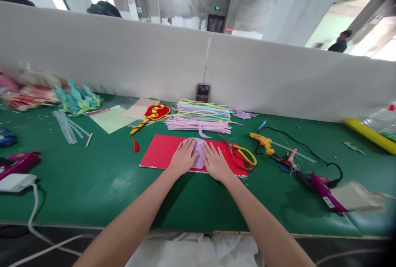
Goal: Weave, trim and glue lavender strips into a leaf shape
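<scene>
A fuzzy lilac piece (199, 156), seemingly made of pipe cleaners, lies on a red board (159, 150) in front of me. My left hand (183, 156) rests flat on its left side, fingers stretched forward. On its right side lies my right hand (215, 160), likewise flat with fingers apart. The palms and fingers cover much of the piece. Just right of my right hand, scissors (247, 156) with yellow and red handles lie across the board. Behind the board are bundled pipe cleaners (201, 125) in lilac, and more in mixed pastel colours.
A yellow glue gun (262, 142) with its cord lies to the right, near a purple power strip (328, 193). Left of the pipe cleaners is a red and yellow fan-shaped ornament (157, 112) with a tassel. Clear glue sticks (65, 127) lie farther left. A white partition (262, 75) borders the back.
</scene>
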Demonstrator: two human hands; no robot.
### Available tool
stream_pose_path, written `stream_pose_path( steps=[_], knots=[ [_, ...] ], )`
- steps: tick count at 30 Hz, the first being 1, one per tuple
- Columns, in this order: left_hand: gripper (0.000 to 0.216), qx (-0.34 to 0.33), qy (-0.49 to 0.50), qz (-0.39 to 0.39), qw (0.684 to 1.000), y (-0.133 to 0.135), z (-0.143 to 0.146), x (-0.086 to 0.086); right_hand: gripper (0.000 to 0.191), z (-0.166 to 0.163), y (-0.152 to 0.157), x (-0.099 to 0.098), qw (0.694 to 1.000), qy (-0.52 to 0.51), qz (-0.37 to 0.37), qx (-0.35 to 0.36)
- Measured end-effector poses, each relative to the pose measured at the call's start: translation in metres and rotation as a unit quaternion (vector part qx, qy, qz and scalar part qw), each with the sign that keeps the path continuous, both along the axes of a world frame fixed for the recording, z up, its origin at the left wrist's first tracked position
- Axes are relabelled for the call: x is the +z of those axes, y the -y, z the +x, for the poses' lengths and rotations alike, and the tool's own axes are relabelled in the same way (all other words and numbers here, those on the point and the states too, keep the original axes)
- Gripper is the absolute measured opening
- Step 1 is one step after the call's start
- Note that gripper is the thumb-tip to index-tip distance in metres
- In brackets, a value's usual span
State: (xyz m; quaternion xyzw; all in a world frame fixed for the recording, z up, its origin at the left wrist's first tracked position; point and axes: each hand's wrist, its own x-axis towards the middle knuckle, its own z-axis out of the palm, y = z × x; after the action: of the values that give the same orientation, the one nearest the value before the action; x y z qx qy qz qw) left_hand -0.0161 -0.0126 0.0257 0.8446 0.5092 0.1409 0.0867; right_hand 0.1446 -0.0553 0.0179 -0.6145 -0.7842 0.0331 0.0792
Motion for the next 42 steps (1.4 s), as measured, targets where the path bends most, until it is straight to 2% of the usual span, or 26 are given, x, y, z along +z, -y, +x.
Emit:
stream_pose_path(
  steps=[4, 7, 10, 13, 18, 20, 22, 25, 27, 29, 31, 32, 33, 35, 36, 37, 38, 39, 41, 42],
  knots=[
    [0.053, 0.009, -0.046, 0.026, 0.999, 0.006, 0.002, -0.003, 0.054, -0.001, 0.000, 0.005, 1.000, -0.013, -0.008, -0.002],
    [0.053, 0.004, -0.045, 0.032, 0.998, 0.007, 0.003, -0.005, 0.051, 0.001, -0.009, 0.017, 0.998, -0.059, -0.009, -0.017],
    [0.052, 0.008, -0.035, 0.039, 0.999, 0.007, 0.002, -0.005, 0.043, 0.006, -0.032, 0.031, 0.991, -0.110, 0.048, -0.065],
    [0.052, 0.013, -0.034, 0.033, 0.999, 0.008, 0.001, -0.004, 0.030, 0.010, -0.062, 0.033, 0.984, -0.116, 0.086, -0.102],
    [0.053, 0.009, -0.027, 0.022, 0.999, 0.008, -0.001, -0.003, 0.011, 0.012, -0.100, 0.019, 0.983, -0.149, 0.053, -0.094],
    [0.053, 0.005, -0.024, 0.015, 1.000, 0.008, -0.001, -0.002, 0.005, 0.016, -0.108, 0.019, 0.981, -0.172, 0.033, -0.080],
    [0.053, 0.004, -0.020, 0.010, 1.000, 0.008, -0.002, -0.001, 0.005, 0.022, -0.110, 0.026, 0.977, -0.197, 0.021, -0.073],
    [0.052, 0.006, -0.012, 0.007, 1.000, 0.008, -0.002, 0.000, 0.010, 0.035, -0.102, 0.049, 0.969, -0.236, 0.016, -0.073],
    [0.053, 0.006, -0.009, 0.007, 1.000, 0.008, -0.003, -0.001, 0.016, 0.045, -0.090, 0.067, 0.962, -0.268, -0.021, -0.043],
    [0.053, 0.005, -0.008, 0.007, 1.000, 0.007, -0.003, -0.002, 0.023, 0.058, -0.079, 0.082, 0.918, -0.362, -0.157, 0.041],
    [0.053, 0.005, -0.007, 0.008, 1.000, 0.007, -0.003, -0.003, 0.027, 0.075, -0.077, 0.091, 0.881, -0.387, -0.264, 0.068],
    [0.052, 0.004, -0.006, 0.009, 1.000, 0.006, -0.003, -0.003, 0.028, 0.084, -0.079, 0.093, 0.870, -0.425, -0.246, 0.039],
    [0.052, 0.004, -0.006, 0.009, 1.000, 0.006, -0.003, -0.003, 0.030, 0.093, -0.085, 0.093, 0.855, -0.493, -0.158, -0.023],
    [0.052, 0.004, -0.005, 0.002, 1.000, 0.006, -0.003, -0.003, 0.037, 0.109, -0.100, 0.088, 0.773, -0.608, 0.067, -0.168],
    [0.052, 0.004, -0.002, -0.003, 1.000, 0.007, -0.003, -0.003, 0.043, 0.114, -0.106, 0.083, 0.737, -0.619, 0.148, -0.226],
    [0.052, 0.003, 0.003, -0.007, 1.000, 0.007, -0.003, -0.003, 0.050, 0.115, -0.111, 0.077, 0.719, -0.611, 0.185, -0.273],
    [0.052, 0.003, 0.013, -0.011, 1.000, 0.007, -0.003, -0.004, 0.055, 0.113, -0.113, 0.071, 0.725, -0.595, 0.183, -0.294],
    [0.051, 0.004, 0.029, -0.014, 0.999, 0.007, -0.003, -0.004, 0.057, 0.106, -0.112, 0.064, 0.757, -0.566, 0.163, -0.284],
    [0.049, 0.015, 0.079, -0.014, 0.997, 0.005, -0.005, -0.004, 0.056, 0.084, -0.101, 0.049, 0.846, -0.477, 0.113, -0.210],
    [0.048, 0.028, 0.107, -0.012, 0.994, 0.003, -0.007, -0.003, 0.052, 0.070, -0.093, 0.040, 0.877, -0.431, 0.115, -0.178]
  ],
)
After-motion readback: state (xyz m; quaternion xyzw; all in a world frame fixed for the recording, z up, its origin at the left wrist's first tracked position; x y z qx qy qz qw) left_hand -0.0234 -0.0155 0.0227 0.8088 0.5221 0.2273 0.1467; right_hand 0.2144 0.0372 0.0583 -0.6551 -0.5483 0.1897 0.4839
